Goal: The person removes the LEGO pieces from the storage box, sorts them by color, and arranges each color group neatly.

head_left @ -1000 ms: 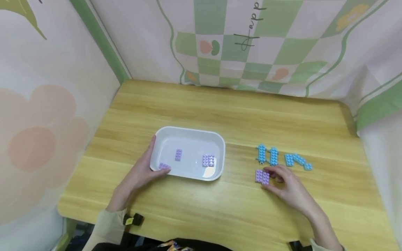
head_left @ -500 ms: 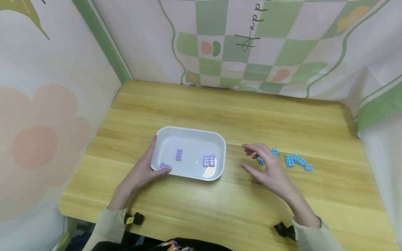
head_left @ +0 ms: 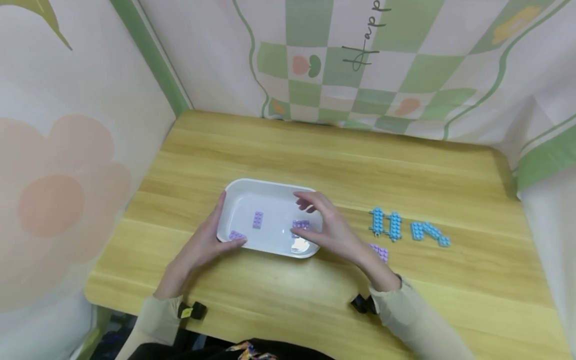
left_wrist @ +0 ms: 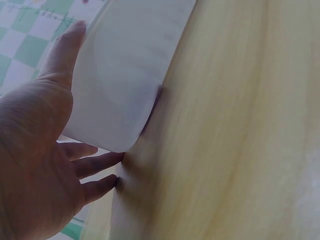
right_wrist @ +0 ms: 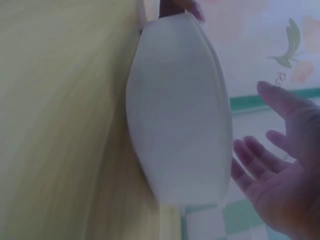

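Note:
My left hand [head_left: 202,240] holds the left end of a white plastic tray [head_left: 265,244], with its thumb over the front rim. In the left wrist view, its fingers [left_wrist: 100,165] spread along the tray's outer wall. Over the tray's right end hovers my right hand [head_left: 333,230], thumb and fingers apart, holding nothing. Lilac building bricks lie in the tray: one brick [head_left: 257,220] near the middle, another [head_left: 236,235] at the front left corner by my left thumb, and a studded block [head_left: 300,224] partly hidden behind my right hand.
More lilac bricks [head_left: 380,251] lie on the wooden table [head_left: 288,300], partly covered by my right forearm. Behind them sit two upright blue brick pieces [head_left: 377,221] and a bent row of blue bricks [head_left: 425,230]. A patterned curtain [head_left: 355,75] hangs along the back edge.
My right hand has left the lilac bricks on the table and swept left, past the blue pieces, to above the tray. The left hand keeps its hold on the tray.

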A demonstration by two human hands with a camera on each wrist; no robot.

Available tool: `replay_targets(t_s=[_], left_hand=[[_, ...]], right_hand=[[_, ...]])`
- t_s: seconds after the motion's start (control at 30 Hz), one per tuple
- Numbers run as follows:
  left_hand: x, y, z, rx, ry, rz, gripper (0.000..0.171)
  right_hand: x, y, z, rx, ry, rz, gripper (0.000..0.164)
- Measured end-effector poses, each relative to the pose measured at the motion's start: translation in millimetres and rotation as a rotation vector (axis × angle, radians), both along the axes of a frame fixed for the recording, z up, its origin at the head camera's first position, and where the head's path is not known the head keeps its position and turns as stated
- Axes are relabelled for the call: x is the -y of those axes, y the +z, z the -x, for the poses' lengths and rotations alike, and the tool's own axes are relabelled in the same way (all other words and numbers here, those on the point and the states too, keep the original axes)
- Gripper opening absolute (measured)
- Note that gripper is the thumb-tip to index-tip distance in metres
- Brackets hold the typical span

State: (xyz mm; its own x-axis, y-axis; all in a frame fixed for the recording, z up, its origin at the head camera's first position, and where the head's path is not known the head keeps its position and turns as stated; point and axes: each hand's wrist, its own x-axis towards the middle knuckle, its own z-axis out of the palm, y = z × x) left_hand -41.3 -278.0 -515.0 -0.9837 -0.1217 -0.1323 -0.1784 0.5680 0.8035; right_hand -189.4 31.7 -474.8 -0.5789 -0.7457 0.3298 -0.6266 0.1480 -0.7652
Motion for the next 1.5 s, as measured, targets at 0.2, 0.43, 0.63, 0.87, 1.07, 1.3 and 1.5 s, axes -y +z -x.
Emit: replay_targets(t_s=[0.2,0.43,0.63,0.87,1.07,1.3,1.5], left_hand=[[0,0.6,0.8,-0.006,-0.009,0.000,0.135],[0,1.9,-0.8,0.002,0.000,0.014,0.135],[-1,1.2,-1.8,0.004,-0.004,0.016,0.136],[-1,1.9,-1.9,0.010,-0.007,0.022,0.135],[-1,3.3,-2.0,0.019,-0.002,0.024,0.135],[-1,1.7,-2.1,0.026,0.006,0.025,0.136],[0,1.8,-1.7,0.021,0.001,0.024,0.136]], right_hand=[[25,-6.0,0.8,0.056,0.085,-0.038,0.079],[55,-47.6,16.3,0.068,0.142,-0.188,0.078],[76,-60.1,20.3,0.032,0.156,-0.359,0.077],[87,-27.4,5.7,0.034,0.159,-0.489,0.069],[97,-47.0,10.8,-0.037,0.187,-0.483,0.059],[96,-47.9,10.1,-0.128,0.225,-0.439,0.046],[94,-30.5,6.2,-0.096,0.259,-0.428,0.045]])
